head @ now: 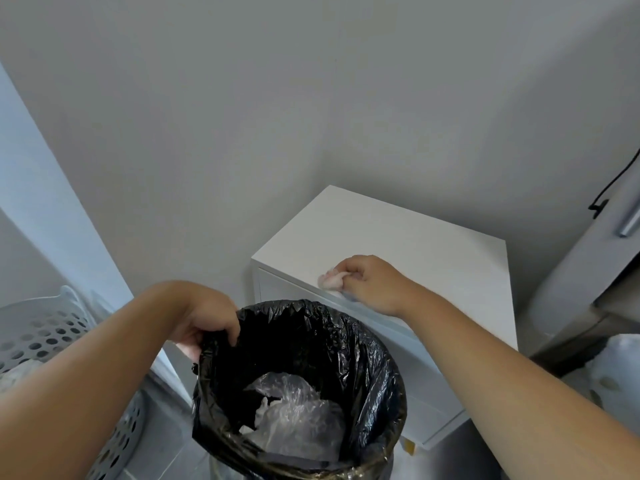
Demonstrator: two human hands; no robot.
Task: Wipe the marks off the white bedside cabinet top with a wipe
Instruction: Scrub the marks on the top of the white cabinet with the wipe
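Note:
The white bedside cabinet stands in the wall corner, its top showing no marks that I can make out. My right hand rests at the top's front-left edge, fingers closed around a crumpled pale pink wipe that presses on the surface. My left hand grips the rim of a waste bin lined with a black bag, held up close beside the cabinet's front-left corner. Clear crumpled plastic lies inside the bin.
A grey perforated laundry basket sits at the left. A grey appliance or furniture piece with a metal handle and a black cable stands to the right of the cabinet. Grey walls close the corner behind.

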